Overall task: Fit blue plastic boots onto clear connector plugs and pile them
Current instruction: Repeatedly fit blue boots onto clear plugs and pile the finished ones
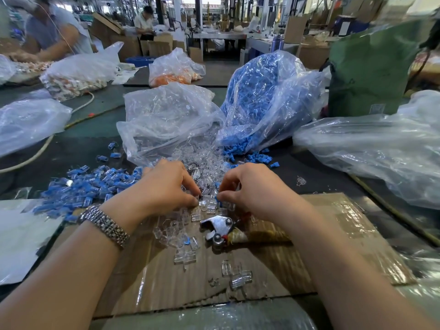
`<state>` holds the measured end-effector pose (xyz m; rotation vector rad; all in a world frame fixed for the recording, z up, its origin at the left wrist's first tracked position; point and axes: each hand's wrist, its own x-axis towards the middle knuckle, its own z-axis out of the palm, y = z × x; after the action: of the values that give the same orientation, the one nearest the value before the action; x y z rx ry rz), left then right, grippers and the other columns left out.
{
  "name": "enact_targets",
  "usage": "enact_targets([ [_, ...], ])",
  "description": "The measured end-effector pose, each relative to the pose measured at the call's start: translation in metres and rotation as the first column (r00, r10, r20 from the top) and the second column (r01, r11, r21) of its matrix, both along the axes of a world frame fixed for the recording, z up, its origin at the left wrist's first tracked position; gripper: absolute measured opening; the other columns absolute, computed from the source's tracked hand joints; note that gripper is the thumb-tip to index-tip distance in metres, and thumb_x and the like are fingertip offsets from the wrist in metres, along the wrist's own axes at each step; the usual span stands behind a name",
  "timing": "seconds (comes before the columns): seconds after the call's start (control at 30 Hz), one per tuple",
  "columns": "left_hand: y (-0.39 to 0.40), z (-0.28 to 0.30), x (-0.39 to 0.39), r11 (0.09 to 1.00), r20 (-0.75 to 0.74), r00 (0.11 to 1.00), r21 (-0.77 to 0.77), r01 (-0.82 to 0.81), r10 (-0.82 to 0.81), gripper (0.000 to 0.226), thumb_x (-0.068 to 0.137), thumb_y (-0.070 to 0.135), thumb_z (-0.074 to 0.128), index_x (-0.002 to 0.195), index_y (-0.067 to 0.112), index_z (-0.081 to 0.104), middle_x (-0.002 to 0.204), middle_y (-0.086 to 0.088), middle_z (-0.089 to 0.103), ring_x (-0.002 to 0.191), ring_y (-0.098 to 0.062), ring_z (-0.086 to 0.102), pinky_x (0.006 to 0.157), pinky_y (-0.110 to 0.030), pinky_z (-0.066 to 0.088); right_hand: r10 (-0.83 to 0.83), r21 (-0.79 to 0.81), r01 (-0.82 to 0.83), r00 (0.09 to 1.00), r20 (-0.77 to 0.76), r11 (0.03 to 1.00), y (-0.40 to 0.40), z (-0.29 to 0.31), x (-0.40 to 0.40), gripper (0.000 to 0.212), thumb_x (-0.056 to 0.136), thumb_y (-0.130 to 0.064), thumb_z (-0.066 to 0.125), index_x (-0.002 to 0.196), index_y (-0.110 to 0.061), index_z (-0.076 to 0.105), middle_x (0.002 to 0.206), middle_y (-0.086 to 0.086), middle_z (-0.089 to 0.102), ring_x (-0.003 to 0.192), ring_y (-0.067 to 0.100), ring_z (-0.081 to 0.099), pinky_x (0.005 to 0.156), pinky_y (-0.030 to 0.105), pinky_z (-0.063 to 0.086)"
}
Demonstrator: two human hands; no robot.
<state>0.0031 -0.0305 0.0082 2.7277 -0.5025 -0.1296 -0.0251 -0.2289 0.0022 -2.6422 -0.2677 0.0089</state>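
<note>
Left hand [170, 184] grip narrow, fingers curled, pinching a clear plug [202, 203]. Right hand [247, 186] grip pinched a blue boot [217, 198]. Both over cardboard [333, 234] on desk; finished pile [95, 186] left. No legible writing.

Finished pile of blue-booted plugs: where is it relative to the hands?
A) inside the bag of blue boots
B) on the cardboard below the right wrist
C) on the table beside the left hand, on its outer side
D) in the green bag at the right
C: the pile of assembled plugs lies on the dark table just outboard of the left hand, while the right hand works over loose clear plugs.
</note>
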Motion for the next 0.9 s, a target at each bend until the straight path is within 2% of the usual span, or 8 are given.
enact_targets([
  [0.13,-0.004,-0.002,0.000,1.000,0.028,0.999,0.006,-0.017,0.016,0.017,0.083,0.033,0.082,0.079,0.046,0.071,0.091,0.019,0.057,0.114,-0.020,0.047,0.105,-0.049,0.040,0.021,0.014,-0.021,1.000,0.019,1.000,0.001,0.000,0.000,0.008,0.088,-0.036,0.076,0.083,-0.032,0.072,0.079,-0.014,0.063,0.068,0.002,0.058,0.072,0.034,0.056],
  [0.23,-0.004,-0.005,-0.001,1.000,0.068,0.998,0.013,0.000,-0.001,0.014,0.085,0.035,0.079,0.084,0.045,0.070,0.092,0.021,0.056,0.104,-0.011,0.050,0.098,-0.039,0.043,0.041,0.007,-0.041,0.999,0.028,0.999,-0.002,0.000,0.001,0.017,0.089,-0.034,0.075,0.075,-0.037,0.064,0.076,-0.017,0.059,0.069,-0.001,0.056,0.070,0.029,0.052],
  [0.33,0.001,-0.005,-0.002,0.990,0.055,0.998,-0.137,0.016,-0.008,0.012,0.088,0.028,0.077,0.089,0.040,0.075,0.086,0.019,0.068,0.078,0.003,0.061,0.068,-0.011,0.043,0.009,0.147,-0.015,0.999,0.041,0.989,-0.009,0.003,0.001,0.018,0.090,-0.031,0.074,0.075,-0.036,0.066,0.078,-0.014,0.067,0.072,0.001,0.062,0.071,0.028,0.053],
  [0.47,0.006,-0.001,-0.005,0.915,-0.011,1.000,-0.404,0.006,-0.011,0.013,0.087,0.024,0.078,0.096,0.033,0.077,0.084,0.014,0.077,0.080,0.003,0.070,0.071,-0.006,0.048,-0.025,0.274,0.005,0.997,0.070,0.962,-0.017,0.007,-0.001,0.007,0.089,-0.030,0.076,0.083,-0.027,0.074,0.076,-0.011,0.073,0.069,0.001,0.068,0.065,0.021,0.054],
  [0.57,0.006,0.000,-0.006,0.783,-0.141,0.988,-0.620,-0.037,-0.066,0.019,0.080,0.024,0.079,0.099,0.025,0.077,0.091,0.008,0.079,0.087,-0.007,0.074,0.078,-0.013,0.052,-0.020,0.451,-0.041,0.991,0.131,0.892,-0.020,0.013,-0.002,0.005,0.092,-0.023,0.074,0.087,-0.021,0.073,0.079,-0.004,0.075,0.072,0.007,0.071,0.072,0.025,0.058],
  [0.67,0.006,-0.002,-0.005,0.670,-0.230,0.965,-0.738,-0.087,-0.128,0.027,0.073,0.024,0.077,0.099,0.018,0.078,0.096,-0.001,0.080,0.091,-0.014,0.075,0.075,-0.014,0.055,0.026,0.558,-0.096,0.991,0.131,0.825,-0.019,0.018,-0.004,0.007,0.095,-0.017,0.069,0.089,-0.019,0.070,0.082,0.001,0.074,0.072,0.011,0.071,0.078,0.033,0.060],
  [0.8,0.006,-0.005,-0.003,0.632,-0.276,0.952,-0.763,-0.135,-0.130,0.023,0.075,0.024,0.078,0.098,0.020,0.080,0.101,-0.004,0.079,0.097,-0.020,0.073,0.084,-0.029,0.054,0.008,0.538,-0.101,0.985,0.173,0.837,-0.014,0.015,-0.005,0.007,0.093,-0.018,0.072,0.087,-0.020,0.071,0.074,-0.005,0.068,0.064,0.010,0.067,0.072,0.036,0.060],
  [0.9,0.005,-0.004,-0.004,0.620,-0.294,0.946,-0.770,-0.149,-0.138,0.027,0.071,0.029,0.079,0.097,0.022,0.080,0.102,-0.004,0.079,0.095,-0.017,0.073,0.085,-0.031,0.052,-0.024,0.560,-0.104,0.976,0.216,0.822,-0.014,0.016,-0.005,0.007,0.091,-0.022,0.075,0.085,-0.025,0.073,0.072,-0.013,0.066,0.061,0.010,0.066,0.063,0.027,0.055],
])
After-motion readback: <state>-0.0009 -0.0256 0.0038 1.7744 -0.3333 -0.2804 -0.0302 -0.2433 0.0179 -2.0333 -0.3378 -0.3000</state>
